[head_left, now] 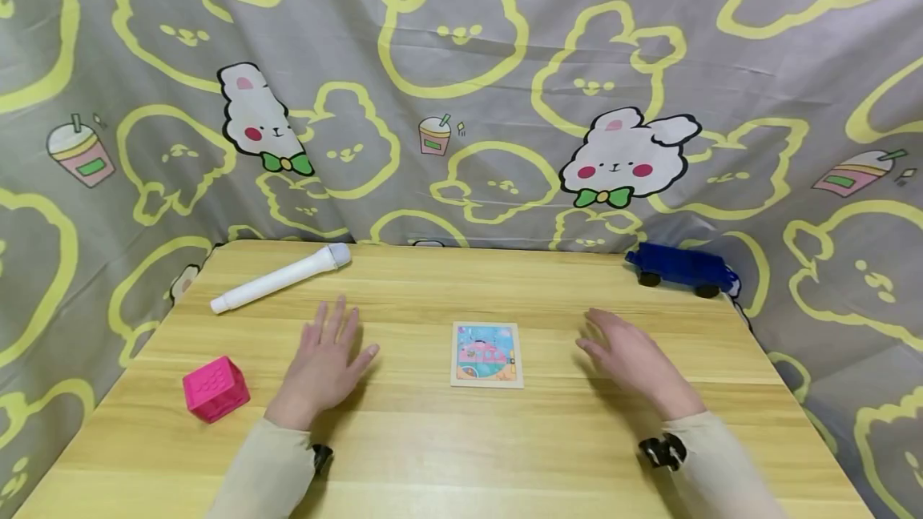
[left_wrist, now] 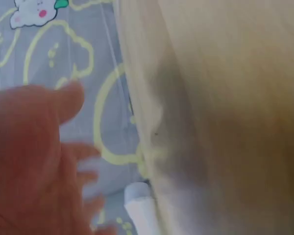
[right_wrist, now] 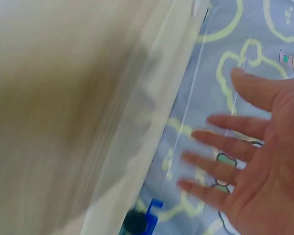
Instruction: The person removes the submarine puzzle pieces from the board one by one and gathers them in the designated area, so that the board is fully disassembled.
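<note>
My left hand [head_left: 324, 367] is held over the left half of the table, fingers spread and holding nothing. Across from it, my right hand [head_left: 634, 355] also holds nothing, its fingers pointing inward. Between the two lies a small square picture board [head_left: 487, 355] with a pink and blue cartoon scene. Left of my left hand sits a pink cube [head_left: 215, 389] with raised bumps. A white microphone-shaped stick [head_left: 281, 279] with a grey end lies beyond that hand. At the back right corner stands a dark blue toy truck [head_left: 681, 269], past my right hand.
The wooden table [head_left: 461, 455] has its back edge against a grey curtain [head_left: 490, 102] printed with yellow outlines and white rabbits. The curtain also hangs along both sides. Each wrist wears a black strap [head_left: 663, 452] by a beige sleeve [head_left: 721, 471].
</note>
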Available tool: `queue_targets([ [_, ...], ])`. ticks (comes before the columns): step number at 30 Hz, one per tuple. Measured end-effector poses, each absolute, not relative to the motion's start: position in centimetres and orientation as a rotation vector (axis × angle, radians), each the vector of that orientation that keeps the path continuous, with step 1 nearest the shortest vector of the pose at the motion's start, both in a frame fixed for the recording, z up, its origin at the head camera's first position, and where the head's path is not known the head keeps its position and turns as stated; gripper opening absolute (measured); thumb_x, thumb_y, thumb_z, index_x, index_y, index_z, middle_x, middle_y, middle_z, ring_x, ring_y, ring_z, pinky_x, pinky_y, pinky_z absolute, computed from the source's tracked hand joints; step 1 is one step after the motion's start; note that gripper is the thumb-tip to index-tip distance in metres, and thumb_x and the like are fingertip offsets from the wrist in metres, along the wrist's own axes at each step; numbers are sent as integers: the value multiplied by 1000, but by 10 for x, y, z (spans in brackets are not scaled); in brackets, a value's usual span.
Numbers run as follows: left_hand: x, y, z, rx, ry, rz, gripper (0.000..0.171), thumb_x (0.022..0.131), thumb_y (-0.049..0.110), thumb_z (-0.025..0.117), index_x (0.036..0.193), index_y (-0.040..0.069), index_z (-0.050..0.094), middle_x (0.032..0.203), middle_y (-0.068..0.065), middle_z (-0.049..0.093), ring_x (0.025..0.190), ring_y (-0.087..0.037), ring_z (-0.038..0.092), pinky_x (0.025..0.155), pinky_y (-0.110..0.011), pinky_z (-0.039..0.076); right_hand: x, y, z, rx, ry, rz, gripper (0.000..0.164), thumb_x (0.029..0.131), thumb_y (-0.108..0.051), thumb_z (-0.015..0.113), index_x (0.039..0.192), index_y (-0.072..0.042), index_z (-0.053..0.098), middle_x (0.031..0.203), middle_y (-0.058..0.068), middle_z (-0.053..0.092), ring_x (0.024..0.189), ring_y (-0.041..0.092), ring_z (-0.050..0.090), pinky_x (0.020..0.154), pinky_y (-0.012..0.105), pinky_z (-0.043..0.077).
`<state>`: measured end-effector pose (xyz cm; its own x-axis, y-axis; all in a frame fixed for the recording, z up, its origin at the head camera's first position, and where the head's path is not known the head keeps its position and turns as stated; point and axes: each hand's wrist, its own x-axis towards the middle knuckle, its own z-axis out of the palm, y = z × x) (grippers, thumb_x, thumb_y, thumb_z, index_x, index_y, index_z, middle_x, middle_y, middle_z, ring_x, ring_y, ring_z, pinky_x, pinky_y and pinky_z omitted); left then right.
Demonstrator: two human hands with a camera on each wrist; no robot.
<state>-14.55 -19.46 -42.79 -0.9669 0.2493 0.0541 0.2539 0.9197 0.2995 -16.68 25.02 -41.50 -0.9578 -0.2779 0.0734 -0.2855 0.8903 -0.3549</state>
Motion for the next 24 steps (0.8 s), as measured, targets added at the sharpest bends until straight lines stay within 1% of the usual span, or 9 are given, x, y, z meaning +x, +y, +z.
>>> queue_targets([
  [2,-145,-187,-429,-545,-3040,-480,69,103,41,48,151,-5,30,159,-24,11,144,-46,3,112,-62,10,-172,239,-415,509,-3010,666,48,97,-22,63,135,6,53,135,26,53,124,45,49,102,58,37],
  [4,-143,-177,-429,-679,-3032,-474,67,102,39,50,150,-4,32,158,-24,15,144,-46,9,112,-60,14,-178,227,-416,567,-3000,718,45,96,-20,64,133,5,56,133,23,56,123,42,51,102,56,38],
  [8,-134,-151,-427,-839,-3059,-508,67,101,42,50,151,-1,34,158,-20,19,145,-41,14,114,-53,16,-190,202,-418,697,-3013,780,42,96,-17,66,132,3,58,131,18,59,123,37,52,103,53,39],
  [15,-117,-101,-426,-1064,-3084,-521,66,101,45,49,151,3,36,159,-16,21,145,-37,17,115,-49,18,-206,161,-419,900,-3046,789,35,95,-13,65,128,0,62,128,15,61,123,34,53,105,51,38],
  [20,-110,-77,-428,-1137,-3118,-459,66,102,47,47,151,5,38,159,-15,23,146,-34,17,115,-44,20,-214,141,-423,1058,-3057,759,33,95,-10,64,127,1,63,129,14,58,124,32,50,105,48,38],
  [24,-108,-64,-429,-1166,-3137,-406,66,102,49,45,152,7,37,159,-14,24,147,-32,14,116,-41,20,-219,131,-426,1123,-3071,745,33,95,-11,65,126,0,65,126,11,56,120,29,50,102,45,40],
])
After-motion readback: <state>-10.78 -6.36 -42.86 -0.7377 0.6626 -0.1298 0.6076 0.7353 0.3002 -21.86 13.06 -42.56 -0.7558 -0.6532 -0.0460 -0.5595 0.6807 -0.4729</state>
